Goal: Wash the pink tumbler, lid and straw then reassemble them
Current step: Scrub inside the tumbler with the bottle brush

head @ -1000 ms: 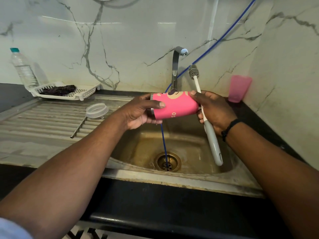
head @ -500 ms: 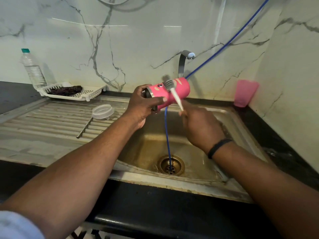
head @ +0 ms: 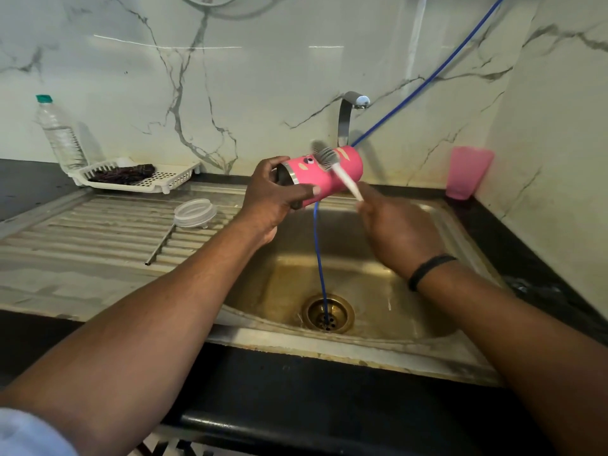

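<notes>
Left hand point(head: 269, 195) grips tumbler point(head: 329, 174) — right hand point(head: 394, 232) holds brush point(head: 332, 162).

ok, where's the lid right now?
In the head view the lid sits on the ribbed draining board left of the sink, with the metal straw lying just in front of it, and neither hand touches it.

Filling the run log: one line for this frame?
step: scrub outside | left hand: holds pink tumbler sideways over sink | right hand: brush on tumbler | lid, straw: on drainboard
</notes>
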